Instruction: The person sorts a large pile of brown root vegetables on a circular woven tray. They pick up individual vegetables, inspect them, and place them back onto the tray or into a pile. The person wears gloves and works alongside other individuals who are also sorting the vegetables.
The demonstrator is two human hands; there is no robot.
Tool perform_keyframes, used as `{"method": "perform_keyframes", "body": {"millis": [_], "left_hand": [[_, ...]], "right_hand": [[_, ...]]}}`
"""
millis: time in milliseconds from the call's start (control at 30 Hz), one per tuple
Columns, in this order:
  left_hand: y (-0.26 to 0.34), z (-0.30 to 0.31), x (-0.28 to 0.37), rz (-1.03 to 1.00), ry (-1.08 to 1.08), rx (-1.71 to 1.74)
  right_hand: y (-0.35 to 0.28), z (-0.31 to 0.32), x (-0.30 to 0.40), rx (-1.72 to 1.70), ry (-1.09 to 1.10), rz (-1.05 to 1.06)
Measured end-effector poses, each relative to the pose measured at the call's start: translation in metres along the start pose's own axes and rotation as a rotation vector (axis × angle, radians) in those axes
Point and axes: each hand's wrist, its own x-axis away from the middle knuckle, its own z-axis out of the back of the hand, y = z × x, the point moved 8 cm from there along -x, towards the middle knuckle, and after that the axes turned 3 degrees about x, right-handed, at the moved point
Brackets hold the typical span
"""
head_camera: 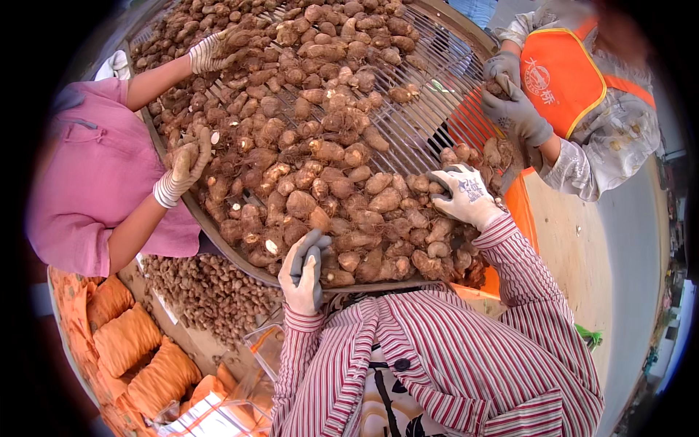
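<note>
Brown, hairy taro corms (349, 213) lie heaped on a slatted metal sorting table (404, 131); a few show pale cut ends. My left hand (306, 267), in a white glove with grey coating, rests at the near rim beside the corms, fingers bent; whether it touches one is not clear. To the right, my right hand (463, 194) in a similar glove lies over corms near the chute end, palm down, its fingertips partly hidden. I cannot tell whether it grips one.
A co-worker in pink (114, 180) has both gloved hands at the left side. Another person with an orange apron (562, 82) holds a corm at the right. Orange sacks (128, 338) and a corm pile (213, 295) lie below left. An orange bag (521, 207) hangs at the right end.
</note>
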Motion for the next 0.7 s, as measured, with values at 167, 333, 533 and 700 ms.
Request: {"method": "perform_keyframes", "body": {"millis": [167, 333, 533, 700], "left_hand": [[0.036, 0.027, 0.013, -0.302, 0.059, -0.302], [0.055, 0.04, -0.023, -0.397, -0.061, -1.284], [0.028, 0.018, -0.044, -0.172, -0.189, -1.389], [0.039, -0.01, -0.014, -0.365, -0.187, -1.182]], "right_hand": [[0.027, 0.027, 0.038, -0.03, -0.189, -0.087], [0.018, 0.036, 0.055, 0.266, -0.332, 0.004], [-0.15, 0.038, 0.005, -0.174, 0.258, 0.507], [-0.153, -0.004, -0.003, -0.185, 0.306, 0.583]]}}
